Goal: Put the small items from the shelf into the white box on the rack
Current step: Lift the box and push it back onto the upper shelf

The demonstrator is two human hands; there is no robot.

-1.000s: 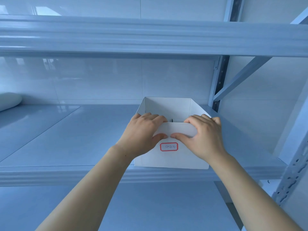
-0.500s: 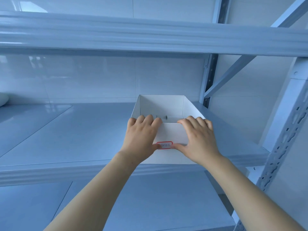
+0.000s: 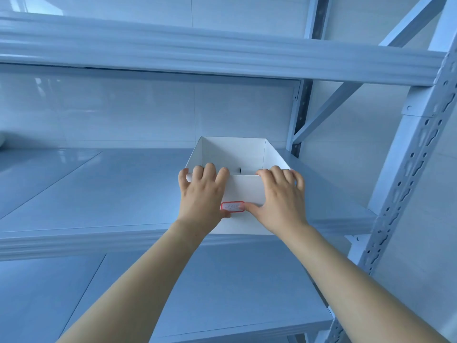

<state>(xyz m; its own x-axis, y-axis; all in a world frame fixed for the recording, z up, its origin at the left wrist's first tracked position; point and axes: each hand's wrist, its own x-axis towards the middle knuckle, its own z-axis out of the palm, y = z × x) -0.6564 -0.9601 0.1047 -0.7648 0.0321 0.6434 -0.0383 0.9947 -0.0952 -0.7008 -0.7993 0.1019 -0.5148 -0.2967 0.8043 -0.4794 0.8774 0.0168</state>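
An open white box point(image 3: 243, 189) stands at the front edge of the middle shelf point(image 3: 123, 194), near the rack's right end. A red-bordered label point(image 3: 232, 206) sits on its front wall. My left hand point(image 3: 201, 196) grips the front wall's left part, fingers curled over the rim and thumb on the face. My right hand point(image 3: 279, 196) holds the right part the same way, its thumb touching the label. A small dark thing shows just above the front rim, inside the box; the rest of the inside is hidden. No loose small items are in view.
A perforated upright post point(image 3: 405, 184) rises at the right, with a diagonal brace point(image 3: 329, 110) behind it. The upper shelf's beam point(image 3: 222, 60) runs overhead. A lower shelf point(image 3: 222, 293) lies beneath my arms. A white rounded object point(image 3: 2, 142) peeks in at the far left.
My view has drifted rightward and up, bringing the right post into sight. Both hands have spread a little wider along the box's front rim. The box sits slightly farther back on the shelf.
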